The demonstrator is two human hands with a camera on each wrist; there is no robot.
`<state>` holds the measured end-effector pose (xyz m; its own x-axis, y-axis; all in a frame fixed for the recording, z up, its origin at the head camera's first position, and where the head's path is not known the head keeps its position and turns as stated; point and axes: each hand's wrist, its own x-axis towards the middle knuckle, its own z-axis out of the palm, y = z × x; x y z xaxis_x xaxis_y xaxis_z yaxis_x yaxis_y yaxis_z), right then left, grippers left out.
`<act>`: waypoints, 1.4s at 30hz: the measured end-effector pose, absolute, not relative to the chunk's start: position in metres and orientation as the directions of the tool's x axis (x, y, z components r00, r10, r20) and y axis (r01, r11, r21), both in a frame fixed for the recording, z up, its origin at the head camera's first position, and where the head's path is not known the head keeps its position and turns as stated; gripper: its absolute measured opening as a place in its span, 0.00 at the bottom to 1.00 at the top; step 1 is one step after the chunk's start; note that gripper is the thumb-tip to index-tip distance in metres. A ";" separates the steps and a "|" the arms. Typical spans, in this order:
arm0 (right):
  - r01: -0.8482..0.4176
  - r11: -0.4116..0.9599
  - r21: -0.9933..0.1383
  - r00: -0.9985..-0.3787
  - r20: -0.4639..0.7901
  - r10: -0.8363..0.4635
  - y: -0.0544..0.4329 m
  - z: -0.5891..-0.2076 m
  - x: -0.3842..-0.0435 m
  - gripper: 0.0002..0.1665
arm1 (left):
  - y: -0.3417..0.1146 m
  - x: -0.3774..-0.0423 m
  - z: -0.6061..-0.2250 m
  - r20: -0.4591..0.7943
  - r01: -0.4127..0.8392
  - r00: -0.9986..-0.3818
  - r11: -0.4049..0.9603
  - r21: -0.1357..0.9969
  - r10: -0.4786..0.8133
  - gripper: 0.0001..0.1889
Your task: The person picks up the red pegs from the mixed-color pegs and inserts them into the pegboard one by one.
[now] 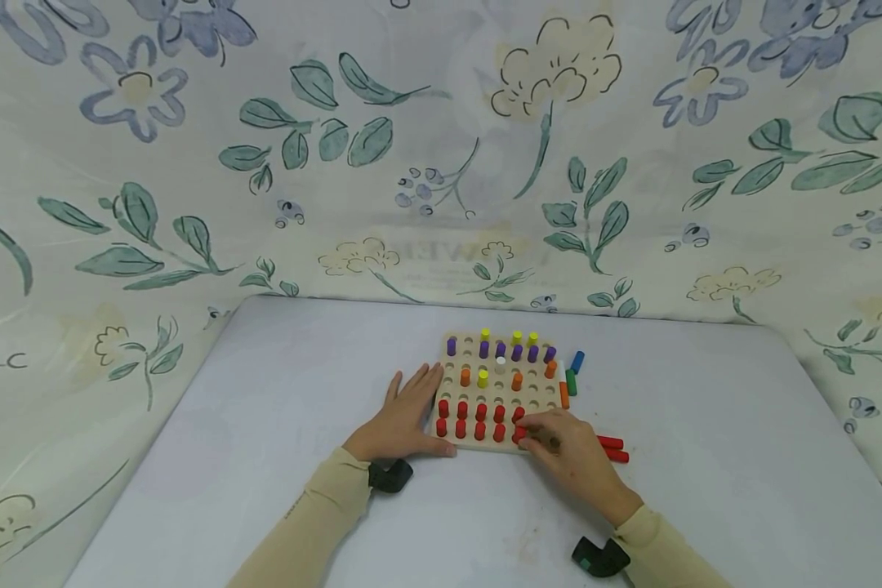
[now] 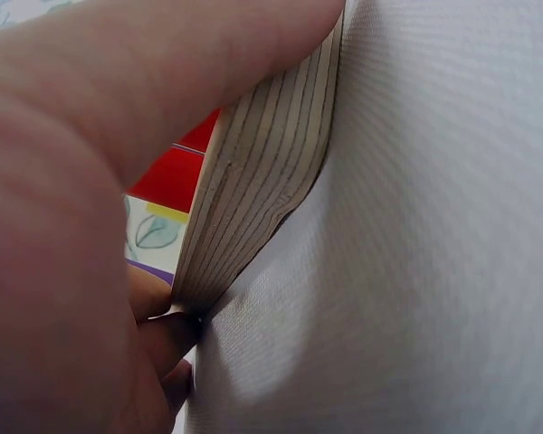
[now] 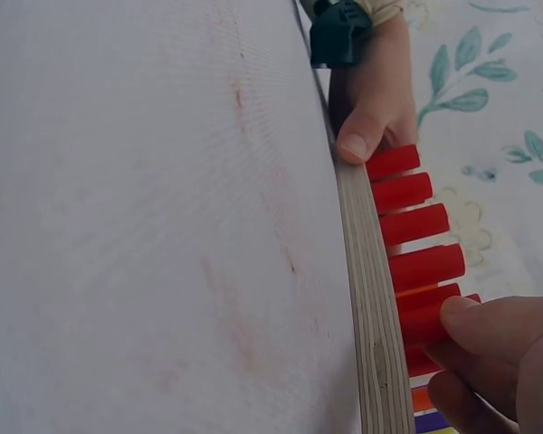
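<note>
A pale wooden pegboard (image 1: 478, 446) lies on the white table. Two rows of red pegs (image 1: 481, 412) stand along its near side; purple, yellow, orange and white pegs stand farther back. At the board's left edge rests my left hand (image 1: 404, 420), fingers straight and spread, thumb along the front edge. In the left wrist view that thumb (image 2: 190, 63) presses the layered board side (image 2: 262, 172). My right hand (image 1: 576, 461) pinches a red peg (image 3: 425, 321) between thumb and fingers at the right end of the front row. Its lower end is hidden among neighbouring pegs.
Loose red pegs (image 1: 612, 443) lie right of the board, partly behind my right hand. Farther back along that side lie a blue peg (image 1: 577, 362), a green peg (image 1: 572, 382) and an orange peg (image 1: 564, 395). A floral cloth (image 1: 441, 163) hangs behind the table.
</note>
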<state>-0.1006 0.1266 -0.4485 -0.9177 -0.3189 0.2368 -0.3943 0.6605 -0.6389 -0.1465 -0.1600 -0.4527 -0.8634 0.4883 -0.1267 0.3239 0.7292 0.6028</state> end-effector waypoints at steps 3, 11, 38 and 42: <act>-0.394 0.661 -0.639 -0.918 0.233 -0.321 0.127 -0.448 -0.101 0.15 | -0.161 -0.147 -0.454 -0.124 0.326 -0.863 0.726 0.605 0.490 0.64; -0.394 0.671 -0.627 -0.918 0.235 -0.320 0.129 -0.441 -0.099 0.17 | -0.162 -0.147 -0.456 -0.126 0.327 -0.863 0.731 0.599 0.490 0.64; -0.322 0.736 -0.596 -0.946 0.168 -0.278 0.156 -0.421 -0.102 0.17 | -0.162 -0.148 -0.459 -0.122 0.321 -0.867 0.729 0.604 0.483 0.65; -0.314 0.747 -0.586 -0.949 0.172 -0.264 0.162 -0.420 -0.102 0.17 | -0.162 -0.148 -0.458 -0.123 0.321 -0.866 0.730 0.604 0.484 0.65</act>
